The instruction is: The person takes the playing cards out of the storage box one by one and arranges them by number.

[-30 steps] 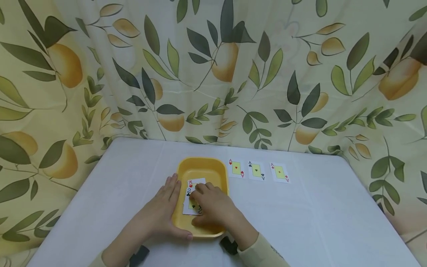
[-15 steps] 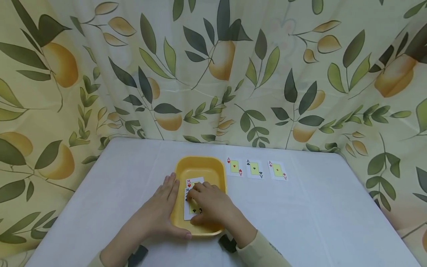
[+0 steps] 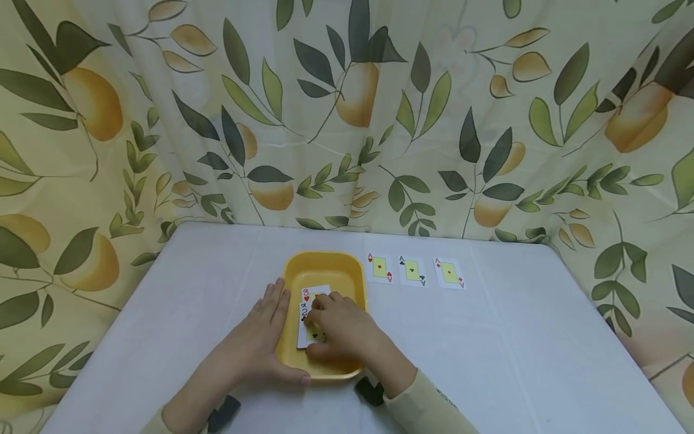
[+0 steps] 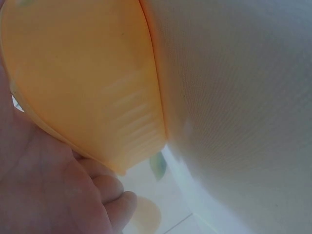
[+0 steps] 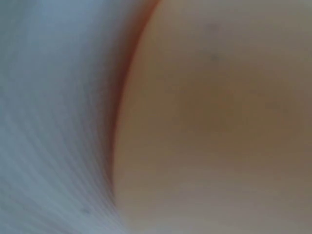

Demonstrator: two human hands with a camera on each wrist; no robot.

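A yellow plastic tray (image 3: 325, 262) stands on the table in the head view. Overlapping playing cards lie inside it: a heart card (image 3: 321, 290) at the back, a club card (image 3: 303, 340) nearer. My right hand (image 3: 347, 328) reaches over the tray with curled fingers, fingertips and thumb at the club card; the palm side is hidden. Along the tray's left side rests my left hand (image 3: 255, 337), fingers straight, thumb at the near rim. The left wrist view shows that hand (image 4: 48, 185) against the tray's outer wall (image 4: 92, 73). A blurred tray wall (image 5: 219, 122) fills much of the right wrist view.
Three aces lie face up in a row right of the tray: hearts (image 3: 380, 267), clubs (image 3: 412, 271) and diamonds (image 3: 449, 273). A white cloth covers the table (image 3: 488, 343). A leaf-and-fruit patterned curtain (image 3: 325, 150) hangs behind.
The club card slid toward me half a second ago, uncovering another corner mark, and now sits slightly farther back. Both hands stay nearly in place. The whole head view has shifted slightly.
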